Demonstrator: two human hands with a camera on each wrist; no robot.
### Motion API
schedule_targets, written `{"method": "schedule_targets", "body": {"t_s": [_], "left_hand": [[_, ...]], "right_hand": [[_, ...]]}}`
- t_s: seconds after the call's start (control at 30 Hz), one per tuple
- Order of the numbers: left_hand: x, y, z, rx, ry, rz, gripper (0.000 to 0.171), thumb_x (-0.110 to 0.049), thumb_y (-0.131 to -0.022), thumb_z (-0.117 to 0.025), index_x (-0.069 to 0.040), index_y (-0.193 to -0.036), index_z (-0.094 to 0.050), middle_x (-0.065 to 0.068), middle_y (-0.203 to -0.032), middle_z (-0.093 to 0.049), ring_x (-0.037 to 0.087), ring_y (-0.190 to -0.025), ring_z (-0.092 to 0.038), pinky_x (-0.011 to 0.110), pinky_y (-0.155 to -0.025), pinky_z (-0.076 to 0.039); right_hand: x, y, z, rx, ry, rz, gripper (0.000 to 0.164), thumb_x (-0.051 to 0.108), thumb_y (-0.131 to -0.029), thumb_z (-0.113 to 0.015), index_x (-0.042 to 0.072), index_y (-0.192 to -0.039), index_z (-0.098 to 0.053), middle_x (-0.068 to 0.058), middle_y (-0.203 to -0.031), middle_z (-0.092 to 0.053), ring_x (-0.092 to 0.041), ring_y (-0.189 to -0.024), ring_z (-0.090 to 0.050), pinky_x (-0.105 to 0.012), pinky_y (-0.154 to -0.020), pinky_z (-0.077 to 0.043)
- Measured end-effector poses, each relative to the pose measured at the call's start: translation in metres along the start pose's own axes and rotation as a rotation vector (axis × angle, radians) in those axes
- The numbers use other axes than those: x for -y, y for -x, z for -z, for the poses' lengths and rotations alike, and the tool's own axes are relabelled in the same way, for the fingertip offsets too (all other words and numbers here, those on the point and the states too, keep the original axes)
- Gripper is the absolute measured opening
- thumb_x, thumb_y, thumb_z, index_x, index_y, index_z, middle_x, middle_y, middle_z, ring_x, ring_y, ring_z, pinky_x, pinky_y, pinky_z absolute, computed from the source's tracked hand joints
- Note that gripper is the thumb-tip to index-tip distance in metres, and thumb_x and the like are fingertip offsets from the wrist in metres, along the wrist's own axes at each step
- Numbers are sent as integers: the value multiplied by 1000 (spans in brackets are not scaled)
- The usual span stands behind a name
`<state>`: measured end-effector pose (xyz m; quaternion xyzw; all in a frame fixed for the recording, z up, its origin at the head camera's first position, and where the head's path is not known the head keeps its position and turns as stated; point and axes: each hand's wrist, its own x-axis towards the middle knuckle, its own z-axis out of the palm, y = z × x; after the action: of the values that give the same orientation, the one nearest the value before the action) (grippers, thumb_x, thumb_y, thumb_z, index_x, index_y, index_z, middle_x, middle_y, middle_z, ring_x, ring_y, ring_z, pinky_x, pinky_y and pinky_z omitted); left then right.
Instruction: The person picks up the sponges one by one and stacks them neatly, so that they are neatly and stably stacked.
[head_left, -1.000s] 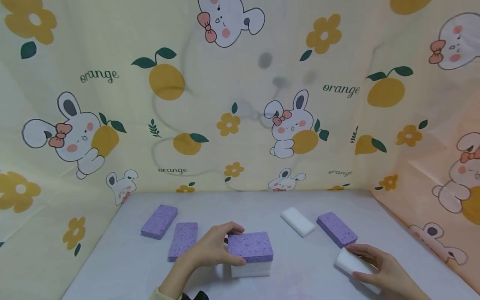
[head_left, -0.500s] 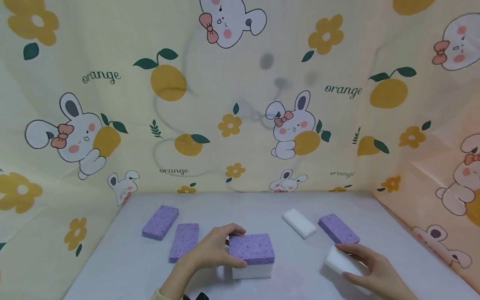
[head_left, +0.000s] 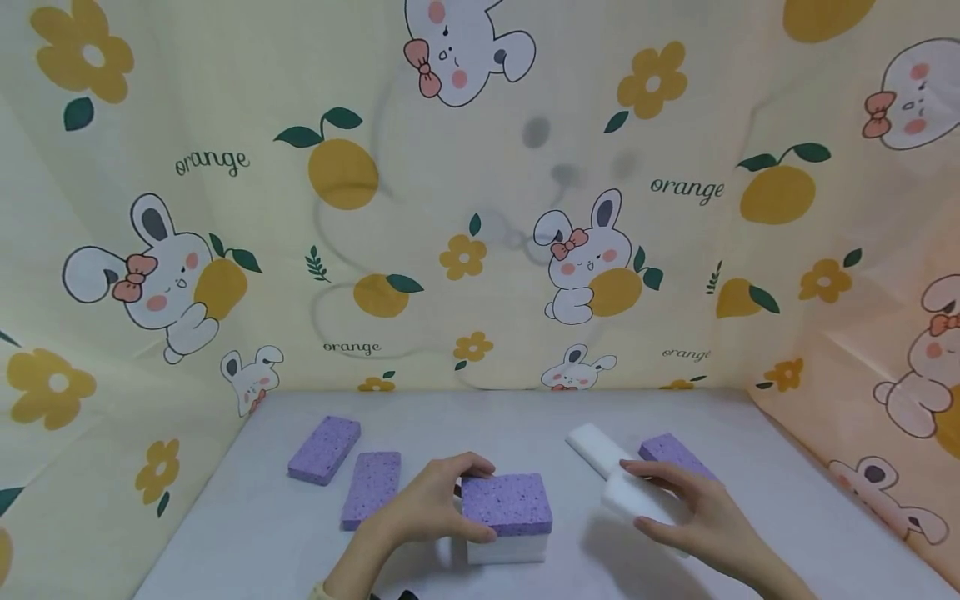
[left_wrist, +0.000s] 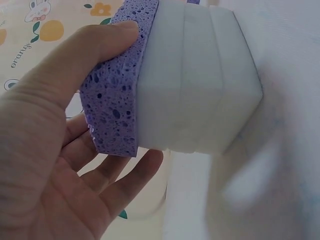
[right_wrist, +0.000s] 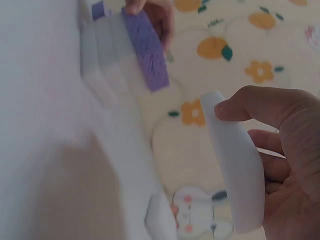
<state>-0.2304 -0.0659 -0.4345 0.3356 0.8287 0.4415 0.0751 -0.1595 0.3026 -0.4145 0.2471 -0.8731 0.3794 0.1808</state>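
In the head view my left hand (head_left: pixel 427 504) grips a purple sponge (head_left: pixel 510 502) by its edges, thumb in front and fingers behind. That sponge lies on top of a stack of three white sponges (left_wrist: pixel 192 80), whose layers show in the left wrist view. To the right, my right hand (head_left: pixel 708 523) pinches another white sponge (right_wrist: pixel 235 165) between thumb and fingers. It is held above the table, with its shadow falling below and to the left. In the head view it overlaps the corner of a white sponge (head_left: pixel 596 446) lying farther back.
Two purple sponges lie at the left: one farther back (head_left: pixel 325 450), one nearer (head_left: pixel 372 490). Another purple sponge (head_left: pixel 675 454) lies behind my right hand, partly covered by it. A cloth printed with rabbits and oranges (head_left: pixel 480 308) rises behind the white table (head_left: pixel 480 417) and along both sides.
My right hand has lifted the white sponge off the table and carried it left toward the stack. My left hand has kept its hold on the purple sponge.
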Motion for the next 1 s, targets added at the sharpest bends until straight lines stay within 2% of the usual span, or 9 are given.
{"method": "schedule_targets", "body": {"t_s": [0.3, 0.53, 0.77, 1.0], "left_hand": [[4, 0, 0, -5, 13, -12, 71, -36, -65, -92, -18, -125, -59, -13, -113, -61, 6, -103, -57, 27, -90, -50], [7, -1, -1, -3, 39, -54, 71, -36, -66, -91, -17, -126, -58, -12, -114, -61, 7, -104, -57, 27, -88, -50], [8, 0, -1, -2, 71, -63, 73, -32, -66, -92, -21, -128, -56, -13, -113, -61, 7, -103, -58, 26, -86, -51], [7, 1, -2, -8, 74, -82, 68, -31, -65, -93, -24, -123, -57, -14, -112, -62, 7, -97, -61, 27, -82, -53]], "right_hand": [[35, -38, -36, 100, -167, 13, 55, 21, -77, -86, 18, -126, -63, 4, -129, -62, -17, -121, -54, -25, -97, -46], [54, -63, -68, 185, -334, 211, 53, 10, -80, -83, 9, -128, -60, -7, -130, -61, -26, -121, -55, -33, -100, -46], [64, -82, -94, 266, -295, 324, 52, 7, -76, -83, 16, -123, -62, -1, -129, -62, -22, -117, -58, -35, -96, -48], [64, -89, -105, 326, -357, 351, 56, 0, -72, -83, 14, -123, -63, -3, -127, -63, -24, -116, -58, -34, -96, -47]]}}
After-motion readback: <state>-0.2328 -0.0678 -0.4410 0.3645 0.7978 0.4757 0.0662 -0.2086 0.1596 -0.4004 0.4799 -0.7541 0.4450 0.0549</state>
